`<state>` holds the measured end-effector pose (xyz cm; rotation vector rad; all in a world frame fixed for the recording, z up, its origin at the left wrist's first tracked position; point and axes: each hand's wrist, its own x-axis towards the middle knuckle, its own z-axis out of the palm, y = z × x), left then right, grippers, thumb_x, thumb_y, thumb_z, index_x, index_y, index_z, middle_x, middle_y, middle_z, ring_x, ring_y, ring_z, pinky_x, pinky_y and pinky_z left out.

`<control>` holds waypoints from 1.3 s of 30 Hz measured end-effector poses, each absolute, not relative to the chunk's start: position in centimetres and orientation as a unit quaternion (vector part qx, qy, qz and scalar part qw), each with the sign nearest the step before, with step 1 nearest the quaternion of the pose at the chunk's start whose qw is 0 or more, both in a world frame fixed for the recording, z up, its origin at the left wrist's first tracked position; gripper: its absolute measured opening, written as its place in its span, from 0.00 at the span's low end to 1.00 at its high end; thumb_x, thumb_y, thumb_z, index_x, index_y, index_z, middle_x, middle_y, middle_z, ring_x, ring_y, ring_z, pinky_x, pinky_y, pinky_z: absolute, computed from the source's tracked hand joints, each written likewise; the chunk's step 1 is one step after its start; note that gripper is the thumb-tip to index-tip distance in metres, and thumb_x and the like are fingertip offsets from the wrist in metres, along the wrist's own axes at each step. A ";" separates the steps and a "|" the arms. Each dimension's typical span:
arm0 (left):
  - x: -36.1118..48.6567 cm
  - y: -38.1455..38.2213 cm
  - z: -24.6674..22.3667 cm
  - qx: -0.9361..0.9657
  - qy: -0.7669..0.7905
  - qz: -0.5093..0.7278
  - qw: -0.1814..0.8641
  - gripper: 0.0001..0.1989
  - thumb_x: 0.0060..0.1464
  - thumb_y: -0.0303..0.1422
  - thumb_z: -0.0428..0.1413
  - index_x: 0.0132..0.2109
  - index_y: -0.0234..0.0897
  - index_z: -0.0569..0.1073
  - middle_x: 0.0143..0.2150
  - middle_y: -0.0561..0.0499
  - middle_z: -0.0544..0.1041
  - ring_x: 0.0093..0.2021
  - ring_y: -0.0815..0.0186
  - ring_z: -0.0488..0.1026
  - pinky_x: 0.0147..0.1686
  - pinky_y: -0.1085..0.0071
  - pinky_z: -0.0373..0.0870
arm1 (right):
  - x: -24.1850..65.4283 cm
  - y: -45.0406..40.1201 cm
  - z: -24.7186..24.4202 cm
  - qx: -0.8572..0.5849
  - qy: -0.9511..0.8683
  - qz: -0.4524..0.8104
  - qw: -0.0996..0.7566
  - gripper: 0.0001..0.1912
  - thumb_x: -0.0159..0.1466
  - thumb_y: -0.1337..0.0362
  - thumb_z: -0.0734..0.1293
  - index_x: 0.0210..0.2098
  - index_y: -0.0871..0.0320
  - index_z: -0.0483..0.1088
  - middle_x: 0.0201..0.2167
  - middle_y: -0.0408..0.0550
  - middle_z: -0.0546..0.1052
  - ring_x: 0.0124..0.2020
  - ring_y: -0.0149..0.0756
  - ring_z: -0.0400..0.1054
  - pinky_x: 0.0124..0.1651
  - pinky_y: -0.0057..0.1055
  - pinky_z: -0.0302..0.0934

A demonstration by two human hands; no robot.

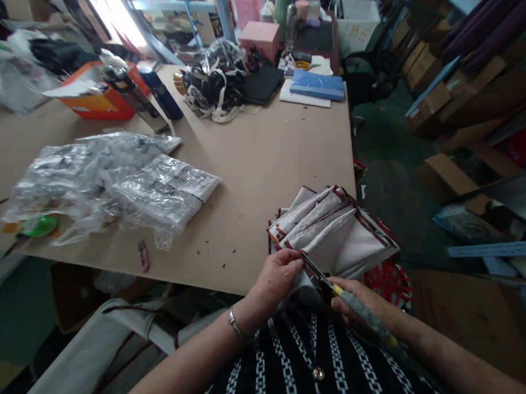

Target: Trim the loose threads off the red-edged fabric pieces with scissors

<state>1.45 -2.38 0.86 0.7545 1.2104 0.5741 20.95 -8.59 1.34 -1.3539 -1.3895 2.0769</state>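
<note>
A stack of white fabric pieces with dark red edging (333,235) lies over the table's front right corner. My left hand (280,274) pinches the dark red edge of the fabric at its near side, with fingertips pressed together. In my right hand (357,303) is a pair of scissors (366,317) with a grey wrapped handle and yellow parts. Their blades point up and left, and the tip is right beside my left fingertips at the fabric edge. The fabric under the blades is partly hidden.
Plastic-wrapped packets (163,186) cover the table's left part, near a pink snipper (143,256) and a green tape roll (38,226). Two bottles (161,92), an orange box (98,105) and blue folders (317,85) stand or lie farther back. Cardboard boxes (454,176) are at right.
</note>
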 end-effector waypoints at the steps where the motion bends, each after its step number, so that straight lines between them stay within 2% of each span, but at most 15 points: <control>1: 1.5 -2.4 0.9 0.334 0.546 0.264 0.721 0.06 0.43 0.30 0.56 0.31 0.31 0.72 0.24 0.52 0.71 0.22 0.73 0.61 0.23 0.75 0.56 | 20.8 -8.6 1.2 -0.475 -0.499 0.707 0.157 0.31 0.59 0.43 0.61 0.51 0.61 0.64 0.24 0.42 0.66 0.23 0.31 0.59 0.24 0.25 0.53; 4: 1.7 -2.4 0.9 0.317 0.544 0.272 0.728 0.05 0.43 0.28 0.55 0.30 0.31 0.72 0.23 0.52 0.71 0.21 0.74 0.62 0.23 0.75 0.57 | 20.4 -8.6 0.8 -0.490 -0.541 0.662 0.170 0.30 0.59 0.45 0.62 0.51 0.61 0.65 0.33 0.47 0.72 0.32 0.38 0.65 0.34 0.30 0.60; 6: 1.8 -2.4 0.8 0.309 0.541 0.278 0.731 0.05 0.43 0.27 0.55 0.31 0.31 0.73 0.24 0.52 0.72 0.22 0.74 0.63 0.24 0.75 0.58 | 20.2 -8.5 0.7 -0.502 -0.546 0.651 0.163 0.30 0.58 0.47 0.63 0.52 0.61 0.65 0.35 0.48 0.73 0.34 0.40 0.66 0.37 0.32 0.60; 17: 1.9 -2.5 0.5 0.314 0.541 0.268 0.733 0.07 0.43 0.26 0.54 0.33 0.31 0.73 0.24 0.52 0.72 0.21 0.73 0.63 0.22 0.76 0.58 | 19.6 -8.5 0.6 -0.526 -0.536 0.638 0.170 0.28 0.57 0.48 0.63 0.49 0.64 0.68 0.32 0.48 0.74 0.32 0.40 0.67 0.35 0.31 0.60; 23: 1.6 -2.4 0.2 0.325 0.547 0.268 0.723 0.05 0.43 0.27 0.54 0.31 0.31 0.72 0.25 0.52 0.71 0.22 0.73 0.62 0.23 0.75 0.57 | 19.4 -8.5 0.0 -0.529 -0.528 0.638 0.184 0.25 0.58 0.49 0.63 0.45 0.63 0.70 0.31 0.47 0.73 0.36 0.44 0.68 0.38 0.33 0.62; 27: 0.6 -2.2 0.5 0.354 0.558 0.242 0.711 0.06 0.44 0.32 0.56 0.26 0.33 0.68 0.21 0.54 0.67 0.20 0.74 0.58 0.21 0.74 0.53 | 20.4 -7.2 2.2 -0.540 -0.532 0.615 0.219 0.23 0.57 0.55 0.65 0.50 0.58 0.65 0.33 0.46 0.72 0.34 0.39 0.68 0.36 0.31 0.62; 32: 0.4 -1.9 3.5 0.427 0.508 0.218 0.716 0.08 0.45 0.34 0.57 0.25 0.33 0.68 0.21 0.55 0.65 0.21 0.74 0.56 0.21 0.74 0.52 | 19.6 -4.9 6.3 -0.565 -0.567 0.515 0.305 0.27 0.54 0.64 0.68 0.52 0.49 0.57 0.42 0.45 0.67 0.34 0.33 0.66 0.35 0.28 0.62; 37: 0.4 -1.8 5.6 0.444 0.466 0.289 0.709 0.08 0.47 0.34 0.56 0.27 0.33 0.69 0.25 0.53 0.67 0.25 0.72 0.60 0.26 0.73 0.58 | 16.1 -3.3 6.1 -0.498 -0.579 0.585 0.273 0.23 0.52 0.72 0.62 0.47 0.53 0.62 0.29 0.40 0.68 0.27 0.30 0.62 0.30 0.26 0.60; 39: -0.8 -2.1 4.9 0.447 0.450 0.278 0.722 0.07 0.47 0.33 0.56 0.31 0.33 0.70 0.28 0.52 0.69 0.27 0.71 0.63 0.29 0.72 0.60 | 15.7 -2.4 6.2 -0.500 -0.570 0.584 0.290 0.21 0.50 0.72 0.62 0.44 0.54 0.63 0.29 0.40 0.68 0.28 0.31 0.63 0.31 0.26 0.61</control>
